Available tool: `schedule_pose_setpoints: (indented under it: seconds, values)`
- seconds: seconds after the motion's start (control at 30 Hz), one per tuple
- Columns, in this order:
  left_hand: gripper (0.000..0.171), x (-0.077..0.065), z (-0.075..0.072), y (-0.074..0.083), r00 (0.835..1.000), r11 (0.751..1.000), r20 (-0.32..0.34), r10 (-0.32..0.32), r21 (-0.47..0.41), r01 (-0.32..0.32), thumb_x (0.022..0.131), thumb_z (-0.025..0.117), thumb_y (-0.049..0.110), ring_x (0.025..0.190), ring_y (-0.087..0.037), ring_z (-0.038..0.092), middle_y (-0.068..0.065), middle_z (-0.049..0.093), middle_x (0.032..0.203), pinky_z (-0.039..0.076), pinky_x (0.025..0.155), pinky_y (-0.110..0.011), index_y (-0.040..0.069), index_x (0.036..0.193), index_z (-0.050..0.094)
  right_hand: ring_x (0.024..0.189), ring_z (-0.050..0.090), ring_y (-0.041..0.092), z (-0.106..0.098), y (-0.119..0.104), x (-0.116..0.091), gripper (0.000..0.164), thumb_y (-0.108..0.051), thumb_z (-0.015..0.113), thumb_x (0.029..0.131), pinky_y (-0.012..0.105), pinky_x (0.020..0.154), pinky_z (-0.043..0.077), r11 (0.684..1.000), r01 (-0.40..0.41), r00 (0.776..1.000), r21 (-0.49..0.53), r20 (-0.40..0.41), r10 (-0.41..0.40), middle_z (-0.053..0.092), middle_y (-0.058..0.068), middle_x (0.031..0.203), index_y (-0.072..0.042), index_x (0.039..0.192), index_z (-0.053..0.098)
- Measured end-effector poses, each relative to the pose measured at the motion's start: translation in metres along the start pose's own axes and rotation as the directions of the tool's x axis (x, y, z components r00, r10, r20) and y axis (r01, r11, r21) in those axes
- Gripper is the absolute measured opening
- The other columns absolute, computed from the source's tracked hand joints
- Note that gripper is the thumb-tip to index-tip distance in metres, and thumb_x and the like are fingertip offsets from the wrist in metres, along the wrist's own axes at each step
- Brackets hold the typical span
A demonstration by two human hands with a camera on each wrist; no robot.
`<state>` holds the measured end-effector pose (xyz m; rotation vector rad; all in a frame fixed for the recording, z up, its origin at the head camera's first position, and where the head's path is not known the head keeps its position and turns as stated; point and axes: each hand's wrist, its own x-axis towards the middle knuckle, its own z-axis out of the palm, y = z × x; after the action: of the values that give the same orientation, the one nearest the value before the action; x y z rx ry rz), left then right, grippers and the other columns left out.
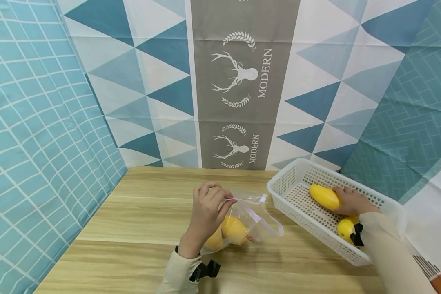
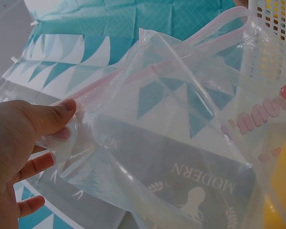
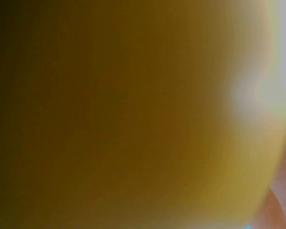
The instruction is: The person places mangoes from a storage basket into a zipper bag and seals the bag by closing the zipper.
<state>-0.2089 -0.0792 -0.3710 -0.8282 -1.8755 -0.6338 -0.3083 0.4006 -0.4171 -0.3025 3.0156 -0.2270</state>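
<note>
My left hand [image 1: 210, 208] pinches the rim of a clear zip bag [image 2: 181, 109] between thumb and fingers. The bag has a pink seal strip and stands partly open on the table. Yellow mangoes [image 1: 233, 228] lie inside it. Over in the white basket, my right hand [image 1: 354, 202] grips the right end of a long yellow mango [image 1: 322, 197], thumb on the near side and fingers over the top. Beside that wrist sits a rounder yellow fruit [image 1: 346, 228], partly hidden by the sleeve. Blurred yellow fills most of the right wrist view.
The white perforated basket [image 1: 305, 222] stands at the right of the wooden table [image 1: 139, 220], its near wall close to the bag. Patterned sheets [image 1: 239, 81] hang behind the table and at its left side.
</note>
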Motion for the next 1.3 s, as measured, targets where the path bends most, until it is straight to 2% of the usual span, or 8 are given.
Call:
schedule_pose_setpoints:
  seconds: [0.47, 0.97, 1.13, 1.3]
  values:
    - [0.017, -0.001, 0.001, 0.000, 1.000, 1.000, 0.005, -0.006, -0.001, 0.006, 0.079, 0.081, 0.015, 0.101, -0.028, 0.058, -0.001, 0.068, 0.085, 0.038, 0.089, -0.053, 0.009, 0.087, 0.066, 0.105, 0.044, 0.052, -0.001, -0.001, -0.001, 0.076, -0.026, 0.079, 0.078, 0.072, 0.085, 0.037, 0.997, 0.028, 0.996, -0.068, -0.083, -0.034, 0.048, 0.037, 0.120, 0.009, 0.136, 0.045]
    - [0.018, 0.001, 0.001, 0.001, 1.000, 1.000, 0.001, 0.001, -0.008, -0.001, 0.079, 0.082, 0.014, 0.100, -0.030, 0.058, -0.001, 0.068, 0.085, 0.037, 0.088, -0.053, 0.009, 0.087, 0.067, 0.102, 0.043, 0.049, -0.008, -0.005, -0.004, 0.080, -0.040, 0.078, 0.079, 0.071, 0.083, 0.038, 0.996, 0.037, 0.990, -0.085, -0.129, -0.047, 0.049, 0.032, 0.118, 0.007, 0.135, 0.047]
    - [0.017, 0.001, 0.001, 0.001, 1.000, 1.000, 0.007, -0.004, -0.004, 0.004, 0.080, 0.081, 0.015, 0.101, -0.029, 0.058, -0.001, 0.068, 0.085, 0.037, 0.089, -0.052, 0.009, 0.087, 0.067, 0.100, 0.040, 0.048, -0.011, -0.007, -0.007, 0.079, -0.033, 0.079, 0.076, 0.069, 0.081, 0.039, 0.995, 0.044, 0.987, -0.093, -0.150, -0.058, 0.045, 0.034, 0.119, 0.008, 0.135, 0.046]
    - [0.018, 0.001, 0.002, 0.001, 1.000, 1.000, -0.002, 0.002, -0.006, -0.002, 0.079, 0.082, 0.014, 0.100, -0.030, 0.058, -0.001, 0.067, 0.084, 0.038, 0.088, -0.053, 0.009, 0.086, 0.067, 0.101, 0.038, 0.049, -0.013, -0.008, -0.009, 0.078, -0.030, 0.078, 0.078, 0.068, 0.081, 0.038, 0.993, 0.051, 0.984, -0.103, -0.164, -0.067, 0.043, 0.035, 0.119, 0.010, 0.135, 0.045]
